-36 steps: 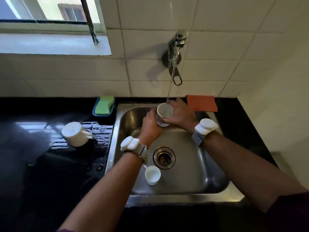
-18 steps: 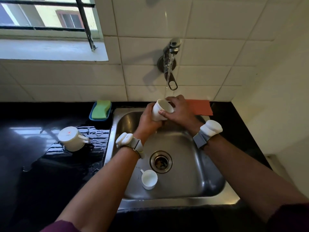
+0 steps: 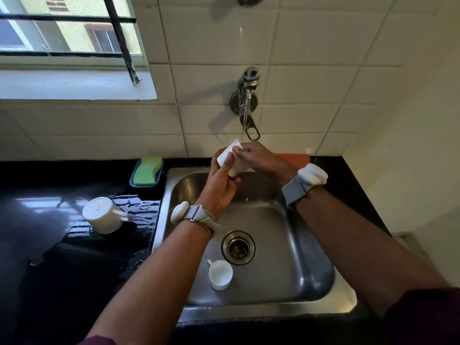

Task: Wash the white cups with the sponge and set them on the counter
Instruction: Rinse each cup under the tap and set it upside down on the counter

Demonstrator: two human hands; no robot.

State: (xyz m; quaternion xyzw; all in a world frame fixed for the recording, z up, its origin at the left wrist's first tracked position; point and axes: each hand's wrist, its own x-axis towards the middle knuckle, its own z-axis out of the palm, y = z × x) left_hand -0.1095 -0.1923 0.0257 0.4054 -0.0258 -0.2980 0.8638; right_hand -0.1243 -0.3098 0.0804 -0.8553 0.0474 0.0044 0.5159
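A green sponge (image 3: 146,170) sits in its blue tray (image 3: 132,182) at the back of the dark, wet tabletop (image 3: 62,270). An upturned cup (image 3: 102,215) stands on that tabletop left of the sink (image 3: 298,245). A small cup (image 3: 220,274) stands upright in the basin, just beside the drain (image 3: 238,247).

Above the basin the left hand (image 3: 220,188) grips a white cup (image 3: 230,161) around its side, and the right hand (image 3: 260,158) pinches its upper end. Water (image 3: 245,120) from the tap (image 3: 247,83) falls right at that end.

Half a second ago the cup's round mouth faced up and open. Now the cup is tipped over, only its wall shows, and it sits higher, nearer the spout.

Fingers cover the held cup's mouth and handle. The right hand hides most of the orange cloth (image 3: 296,159). I cannot tell whether the upturned cup is one or two stacked.
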